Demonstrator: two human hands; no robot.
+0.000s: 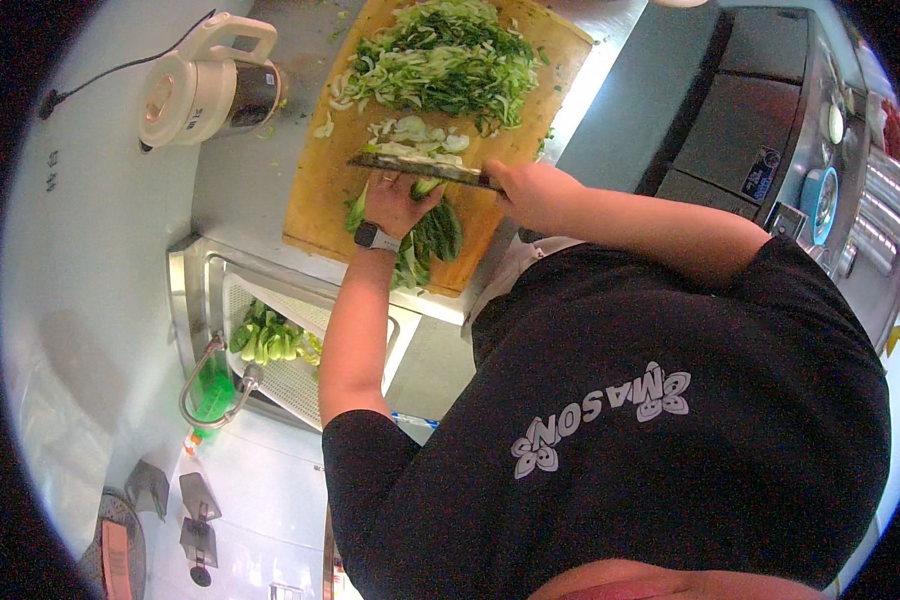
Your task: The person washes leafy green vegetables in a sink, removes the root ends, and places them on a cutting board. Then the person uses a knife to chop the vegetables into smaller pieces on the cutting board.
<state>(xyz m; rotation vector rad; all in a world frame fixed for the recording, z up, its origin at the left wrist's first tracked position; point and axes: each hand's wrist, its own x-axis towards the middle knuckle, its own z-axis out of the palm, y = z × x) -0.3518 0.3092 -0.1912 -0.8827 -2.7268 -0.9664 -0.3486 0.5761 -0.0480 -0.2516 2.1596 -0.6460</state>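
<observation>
My right hand [531, 196] grips the handle of a wide-bladed kitchen knife [427, 169], whose blade lies across a bunch of leafy greens [441, 229]. The fingers of my left hand [403, 204], with a smartwatch at the wrist, hold the bunch down close behind the blade. Under both is a yellowish cutting board [311, 199]. Pale sliced stems [418, 133] lie just beyond the blade. A large heap of shredded greens [450, 64] covers the far part of the board. The uncut leaves point towards my body.
A cream electric kettle [195, 101] with a cord stands left of the board. Nearer on the left, a white perforated basket [285, 382] with whole greens [270, 337] sits in a metal sink [217, 251], beside a curved faucet [187, 390] and a green container [214, 397].
</observation>
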